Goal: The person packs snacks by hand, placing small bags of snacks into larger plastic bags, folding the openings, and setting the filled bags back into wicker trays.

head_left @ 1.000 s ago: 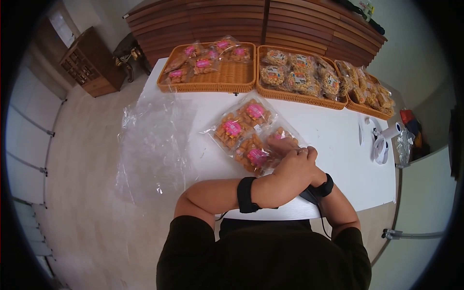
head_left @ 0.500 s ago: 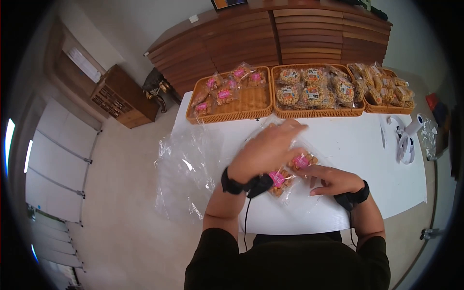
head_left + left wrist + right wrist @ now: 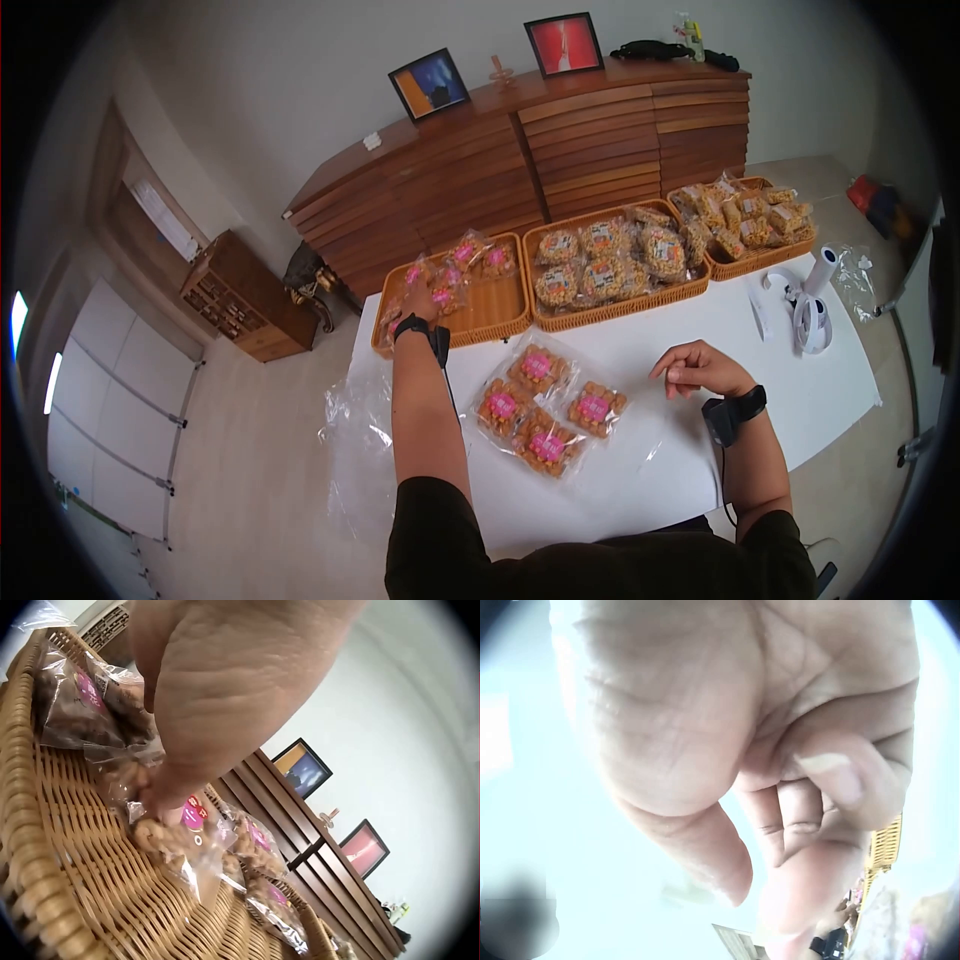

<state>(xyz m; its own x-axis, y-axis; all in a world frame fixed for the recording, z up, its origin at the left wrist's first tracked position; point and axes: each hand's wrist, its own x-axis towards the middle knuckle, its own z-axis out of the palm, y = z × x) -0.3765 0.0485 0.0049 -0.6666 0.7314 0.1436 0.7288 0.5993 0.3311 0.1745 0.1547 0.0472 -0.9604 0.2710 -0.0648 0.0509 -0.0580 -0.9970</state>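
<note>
My left hand [image 3: 418, 303] reaches into the left wicker basket [image 3: 503, 326], over clear packets of brown snack pieces with pink labels. In the left wrist view the thumb comes down against a snack packet [image 3: 193, 838]; the other fingers' hold is hidden, so I cannot tell whether they grip it. My right hand [image 3: 705, 368] hovers above the white table [image 3: 640, 480] with loosely curled fingers and nothing in them. Between the arms lies a clear plastic bag [image 3: 583, 378] with several pink-labelled packets inside, laid out flat.
A middle basket [image 3: 620, 311] and a right basket [image 3: 765, 258] hold packets of other snacks. Empty-looking clear bags [image 3: 352, 440] lie at the table's left edge. A white tape roll [image 3: 812, 325] sits at the right. Behind stands a wooden cabinet [image 3: 440, 190].
My left hand has left the bag on the table and gone forward and left into the basket. The right hand has lifted off the bag to its right side. The head view has tilted up.
</note>
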